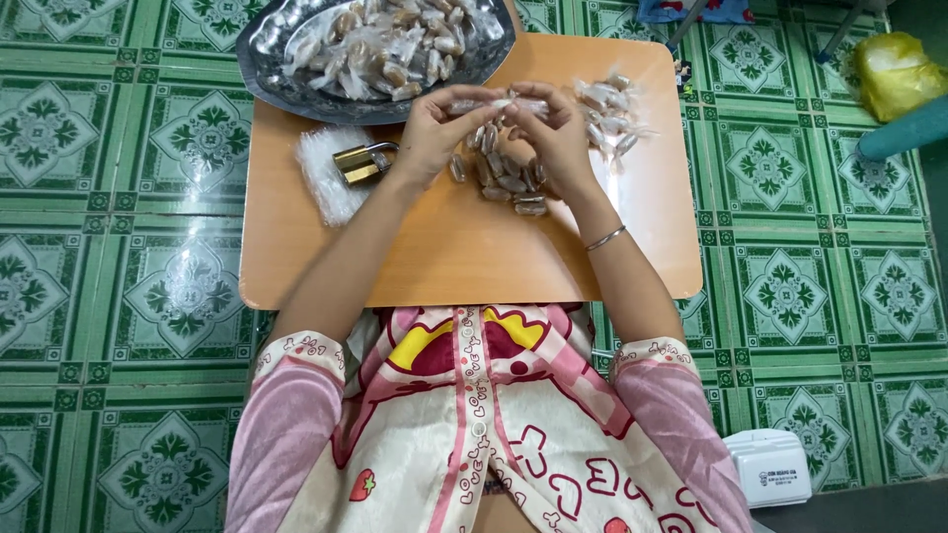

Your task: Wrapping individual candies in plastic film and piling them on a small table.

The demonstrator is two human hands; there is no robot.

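Centrally, a clear-wrapped brown candy (494, 104) — pinched between both hands.

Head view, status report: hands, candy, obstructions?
Left hand and right hand both grip one wrapped candy. Unwrapped candies below. Nothing obstructing.

Green patterned floor tiles (118, 257), tan table (474, 257)

A small orange-brown bench (464, 247) with rounded corners stands on a green patterned tile floor (118, 247). On its far left edge sits a silver tray (267, 59) heaped with wrapped candies. A brass padlock (357, 163) lies on a stack of clear wrappers (321, 173) at the left. Unwrapped brown candies (504, 183) lie in the middle, and wrapped candies (607, 114) at the right
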